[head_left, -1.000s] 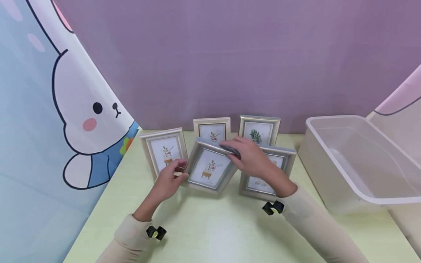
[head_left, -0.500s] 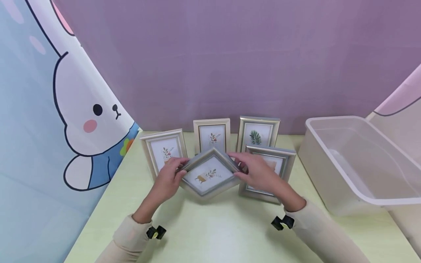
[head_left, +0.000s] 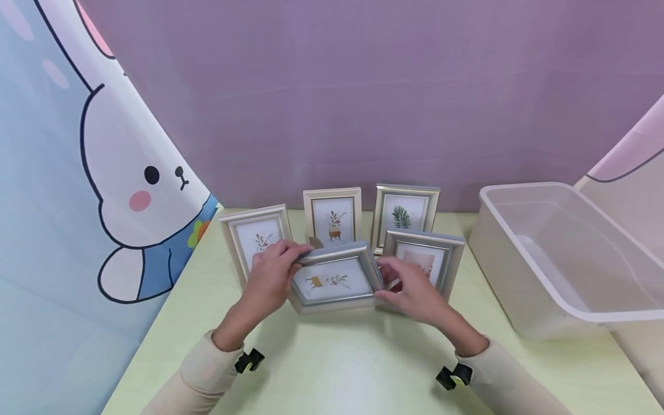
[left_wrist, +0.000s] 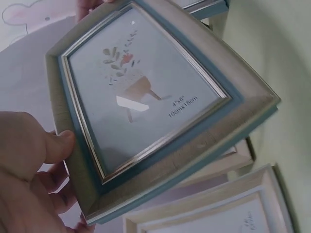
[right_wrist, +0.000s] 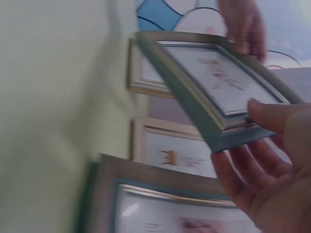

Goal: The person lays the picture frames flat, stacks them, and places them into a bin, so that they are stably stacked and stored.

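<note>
Between both hands is a silver-and-beige picture frame (head_left: 337,280) with a potted-plant print, turned on its side and tilted back above the table. My left hand (head_left: 270,276) grips its upper left corner; in the left wrist view the thumb (left_wrist: 60,145) lies on the front border. At the other end my right hand (head_left: 412,291) pinches the edge, thumb in front and fingers (right_wrist: 257,160) behind. Close to the left hand stands a cream picture frame (head_left: 261,233). Partly behind the right hand stands a silver picture frame (head_left: 451,259).
Two more picture frames stand at the back: a cream one (head_left: 334,219) with a plant print and a silver one (head_left: 406,212) with a green leaf. A white plastic bin (head_left: 510,282) sits to the right on the pale green table (head_left: 342,369). A purple curtain (head_left: 332,104) hangs behind.
The held picture frame has turned from nearly upright, through a diamond tilt, onto its side. My right hand has moved from its top edge down to its right end; my left hand has risen slightly.
</note>
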`<state>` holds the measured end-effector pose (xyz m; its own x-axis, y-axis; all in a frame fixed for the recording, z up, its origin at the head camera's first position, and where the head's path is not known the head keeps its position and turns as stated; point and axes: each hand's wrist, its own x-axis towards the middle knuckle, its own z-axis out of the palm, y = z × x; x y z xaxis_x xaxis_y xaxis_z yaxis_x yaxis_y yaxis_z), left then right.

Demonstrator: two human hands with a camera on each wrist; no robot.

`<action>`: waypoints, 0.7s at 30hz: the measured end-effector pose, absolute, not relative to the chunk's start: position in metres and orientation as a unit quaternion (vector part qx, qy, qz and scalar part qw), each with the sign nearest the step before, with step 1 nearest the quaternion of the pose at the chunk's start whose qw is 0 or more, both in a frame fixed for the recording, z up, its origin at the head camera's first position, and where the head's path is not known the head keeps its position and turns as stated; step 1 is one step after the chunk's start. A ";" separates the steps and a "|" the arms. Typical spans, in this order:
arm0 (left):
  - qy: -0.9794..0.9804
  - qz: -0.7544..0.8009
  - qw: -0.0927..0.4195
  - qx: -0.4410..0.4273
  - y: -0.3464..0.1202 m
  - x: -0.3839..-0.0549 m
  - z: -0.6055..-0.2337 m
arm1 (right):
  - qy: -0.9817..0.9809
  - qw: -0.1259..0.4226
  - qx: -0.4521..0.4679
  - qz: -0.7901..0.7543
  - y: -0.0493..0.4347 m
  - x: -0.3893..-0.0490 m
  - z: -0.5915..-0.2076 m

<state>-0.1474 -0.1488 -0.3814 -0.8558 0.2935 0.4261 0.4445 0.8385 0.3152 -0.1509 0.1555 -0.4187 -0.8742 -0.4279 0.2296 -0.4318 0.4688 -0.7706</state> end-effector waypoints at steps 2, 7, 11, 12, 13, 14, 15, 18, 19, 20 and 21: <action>-0.944 -0.182 0.185 -0.203 -0.146 -0.147 -0.378 | -0.850 0.001 0.244 0.466 0.156 -0.148 -0.429; -0.946 -0.112 0.200 -0.231 -0.138 -0.145 -0.371 | -0.835 0.001 0.234 0.499 0.154 -0.140 -0.453; -0.938 -0.076 0.219 -0.258 -0.133 -0.143 -0.367 | -0.826 0.001 0.213 0.521 0.153 -0.137 -0.466; -0.935 -0.070 0.224 -0.265 -0.132 -0.143 -0.367 | -0.824 -0.001 0.206 0.527 0.153 -0.136 -0.468; -0.932 -0.064 0.230 -0.272 -0.131 -0.143 -0.367 | -0.821 -0.002 0.201 0.535 0.153 -0.135 -0.469; -0.929 -0.060 0.236 -0.278 -0.130 -0.143 -0.367 | -0.818 -0.005 0.195 0.542 0.153 -0.135 -0.471; -0.927 -0.057 0.241 -0.283 -0.129 -0.143 -0.366 | -0.814 -0.006 0.190 0.548 0.154 -0.135 -0.472; -0.921 -0.054 0.249 -0.293 -0.127 -0.144 -0.366 | -0.807 -0.001 0.185 0.561 0.155 -0.134 -0.474; -0.921 -0.055 0.249 -0.296 -0.127 -0.144 -0.366 | -0.804 0.003 0.188 0.564 0.156 -0.135 -0.474; -0.920 -0.057 0.250 -0.298 -0.127 -0.144 -0.365 | -0.802 0.008 0.190 0.567 0.156 -0.135 -0.474; -0.920 -0.059 0.248 -0.299 -0.127 -0.144 -0.365 | -0.800 0.012 0.195 0.568 0.157 -0.135 -0.474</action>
